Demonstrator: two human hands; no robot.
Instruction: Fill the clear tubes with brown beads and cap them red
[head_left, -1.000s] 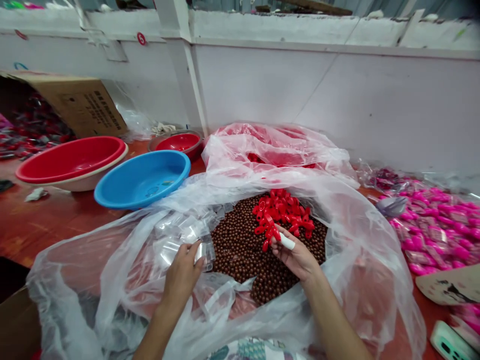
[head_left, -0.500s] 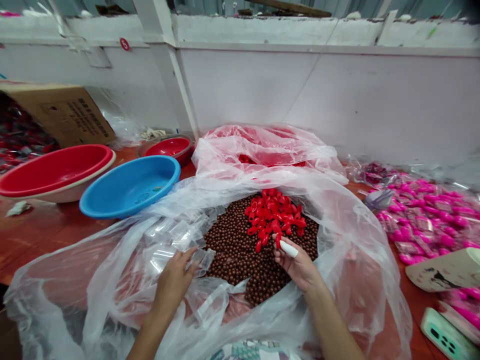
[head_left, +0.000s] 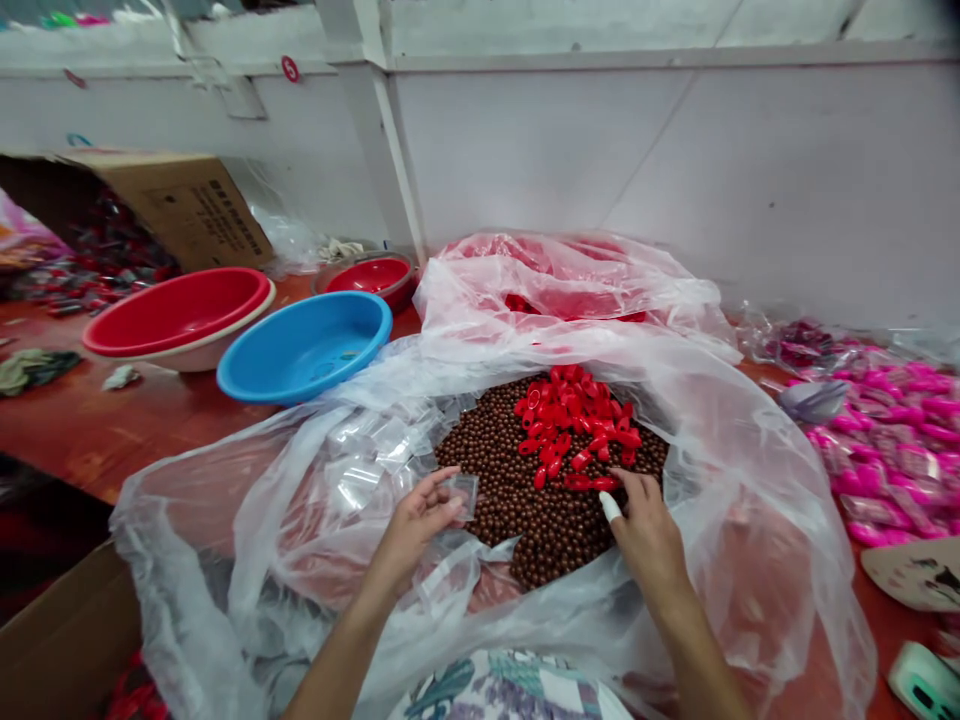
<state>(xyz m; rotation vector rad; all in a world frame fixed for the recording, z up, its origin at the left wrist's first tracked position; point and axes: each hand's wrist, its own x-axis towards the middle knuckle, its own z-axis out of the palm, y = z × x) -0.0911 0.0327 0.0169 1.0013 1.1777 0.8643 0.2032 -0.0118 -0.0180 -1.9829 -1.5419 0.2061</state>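
Note:
My left hand [head_left: 421, 522] pinches a small clear plastic box [head_left: 463, 495] between thumb and fingers, over the left edge of a heap of brown beads [head_left: 495, 490]. To its left, more clear plastic boxes [head_left: 367, 465] lie on the bag. My right hand [head_left: 646, 525], one finger wrapped in white, has its fingertips closed about a small red plastic piece [head_left: 604, 483] at the front of the red pile. That pile of red plastic pieces [head_left: 574, 410] rests on the beads. A translucent plastic bag [head_left: 720, 440] is spread open around the beads.
Left on the red-brown table [head_left: 67, 440] stand a blue basin [head_left: 307, 350] and a red basin [head_left: 180, 310]. Behind them is a cardboard box [head_left: 187, 210]. A second bag with red pieces [head_left: 570, 270] stands at the back. Pink packaged pieces [head_left: 892, 450] heap up on the right.
My left hand has moved right, away from the clear boxes, with one box in its fingers. My right hand has moved slightly right and turned palm down. The camera view has shifted left and down.

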